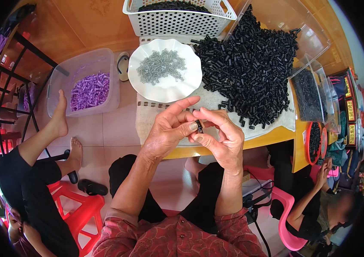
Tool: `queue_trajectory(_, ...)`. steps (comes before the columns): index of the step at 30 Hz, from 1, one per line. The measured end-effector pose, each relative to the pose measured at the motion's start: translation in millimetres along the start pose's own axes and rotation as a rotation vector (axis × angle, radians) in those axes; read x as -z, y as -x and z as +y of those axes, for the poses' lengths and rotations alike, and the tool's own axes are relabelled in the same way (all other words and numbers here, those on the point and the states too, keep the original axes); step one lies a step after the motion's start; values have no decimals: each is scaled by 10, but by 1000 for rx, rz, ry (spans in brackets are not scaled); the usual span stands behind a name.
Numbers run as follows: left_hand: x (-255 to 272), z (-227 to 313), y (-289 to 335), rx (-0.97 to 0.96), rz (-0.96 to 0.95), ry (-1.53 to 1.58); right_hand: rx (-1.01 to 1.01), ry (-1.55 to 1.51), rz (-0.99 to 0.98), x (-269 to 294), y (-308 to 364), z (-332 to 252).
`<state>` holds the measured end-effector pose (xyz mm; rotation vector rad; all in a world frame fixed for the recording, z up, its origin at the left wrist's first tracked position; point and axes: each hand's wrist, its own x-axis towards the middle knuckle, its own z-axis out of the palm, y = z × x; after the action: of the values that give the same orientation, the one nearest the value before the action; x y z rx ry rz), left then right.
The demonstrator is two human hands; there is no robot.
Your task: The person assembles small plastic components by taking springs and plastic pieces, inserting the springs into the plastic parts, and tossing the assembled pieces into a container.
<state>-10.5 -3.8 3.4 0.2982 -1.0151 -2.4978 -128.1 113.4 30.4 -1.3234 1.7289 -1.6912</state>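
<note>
Both forearms rise from the lower edge, bare below the elbow, and lean inward so the hands meet near the middle of the view. The left hand [169,126] is turned palm inward, its wrist [148,155] slightly bent; the left thumb [183,130] points across to the right, while one finger stretches out above the others. The right hand [225,139] faces it — right thumb [207,141] below, a finger reaching leftward above, the rest curled. Fingertips of both hands gather close together in a small, fine pinch.
</note>
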Motion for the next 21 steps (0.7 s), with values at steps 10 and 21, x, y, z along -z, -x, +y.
queue_trajectory(10,59,18,18,-43,-159,-45,28,-113,123,-67,26,31)
queue_trajectory(21,21,1,29,-202,-106,-384,11,-183,181,-118,54,22)
